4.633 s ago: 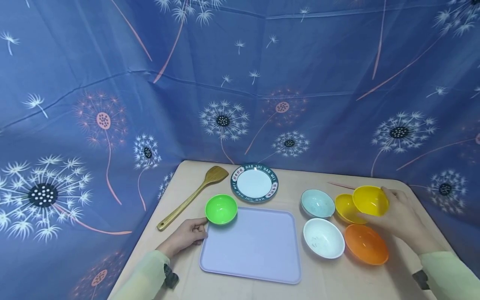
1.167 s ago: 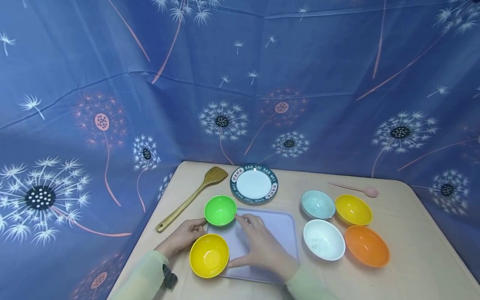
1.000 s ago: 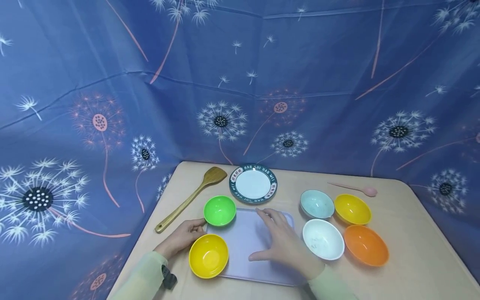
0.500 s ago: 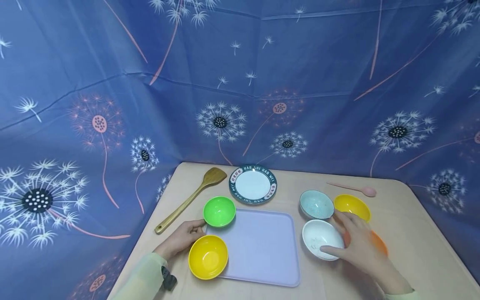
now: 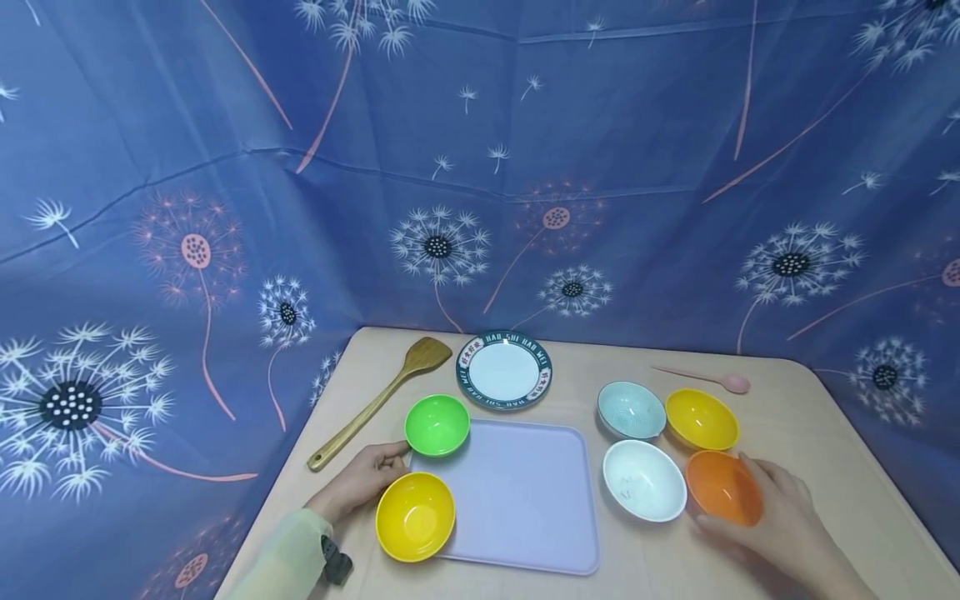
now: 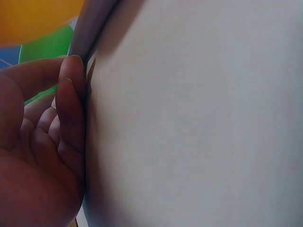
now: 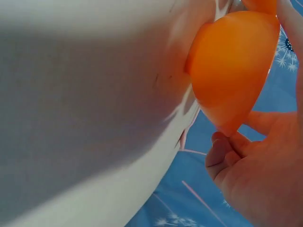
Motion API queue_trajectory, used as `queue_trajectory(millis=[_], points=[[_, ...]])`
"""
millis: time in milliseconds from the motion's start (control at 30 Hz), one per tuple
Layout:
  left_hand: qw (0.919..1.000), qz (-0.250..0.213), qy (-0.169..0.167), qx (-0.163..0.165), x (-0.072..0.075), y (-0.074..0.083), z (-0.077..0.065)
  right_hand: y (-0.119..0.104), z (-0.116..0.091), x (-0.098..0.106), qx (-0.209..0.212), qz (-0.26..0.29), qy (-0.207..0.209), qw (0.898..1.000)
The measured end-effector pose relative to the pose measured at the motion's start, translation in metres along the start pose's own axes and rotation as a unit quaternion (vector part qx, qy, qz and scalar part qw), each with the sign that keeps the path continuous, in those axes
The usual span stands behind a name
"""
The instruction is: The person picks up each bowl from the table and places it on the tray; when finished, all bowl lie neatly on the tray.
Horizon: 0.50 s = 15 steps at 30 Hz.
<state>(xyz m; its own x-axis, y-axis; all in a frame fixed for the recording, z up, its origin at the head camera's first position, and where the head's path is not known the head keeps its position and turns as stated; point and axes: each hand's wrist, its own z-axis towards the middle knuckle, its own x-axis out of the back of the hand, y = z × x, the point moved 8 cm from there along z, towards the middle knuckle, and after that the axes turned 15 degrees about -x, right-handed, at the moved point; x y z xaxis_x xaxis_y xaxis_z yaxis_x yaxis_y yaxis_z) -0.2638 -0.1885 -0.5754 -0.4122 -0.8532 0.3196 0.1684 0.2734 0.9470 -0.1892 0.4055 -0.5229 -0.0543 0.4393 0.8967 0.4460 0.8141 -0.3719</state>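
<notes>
My left hand (image 5: 367,479) pinches the left edge of the lilac tray (image 5: 525,500); in the left wrist view, thumb and fingers (image 6: 71,109) meet at that edge. On the tray's far left corner sits a green bowl (image 5: 437,425). A yellow bowl (image 5: 416,517) overlaps the near left corner, close beside my left hand. My right hand (image 5: 783,521) grips the orange bowl (image 5: 722,487) by its rim, thumb on the near side and fingers on the far side. In the right wrist view the bowl's rounded outside (image 7: 232,61) shows, with fingertips right at the rim.
A white bowl (image 5: 643,481), a light blue bowl (image 5: 632,410) and another yellow bowl (image 5: 702,418) stand left of and behind the orange one. Farther back are a pink spoon (image 5: 733,383), a green-rimmed plate (image 5: 504,371) and a wooden spatula (image 5: 378,400). Patterned blue cloth (image 5: 480,167) hangs behind.
My right hand has brought the upper yellow bowl from the right to the tray's near left corner, let go, and travelled back right to the orange bowl. My left hand has stayed at the tray.
</notes>
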Motion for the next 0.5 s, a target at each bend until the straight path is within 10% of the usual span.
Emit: queue_trajectory(millis=[500], points=[[0.9999, 0.0, -0.001, 0.013, 0.0, -0.006, 0.001, 0.011, 0.01, -0.016, -0.066, 0.024, -0.091, 0.993]])
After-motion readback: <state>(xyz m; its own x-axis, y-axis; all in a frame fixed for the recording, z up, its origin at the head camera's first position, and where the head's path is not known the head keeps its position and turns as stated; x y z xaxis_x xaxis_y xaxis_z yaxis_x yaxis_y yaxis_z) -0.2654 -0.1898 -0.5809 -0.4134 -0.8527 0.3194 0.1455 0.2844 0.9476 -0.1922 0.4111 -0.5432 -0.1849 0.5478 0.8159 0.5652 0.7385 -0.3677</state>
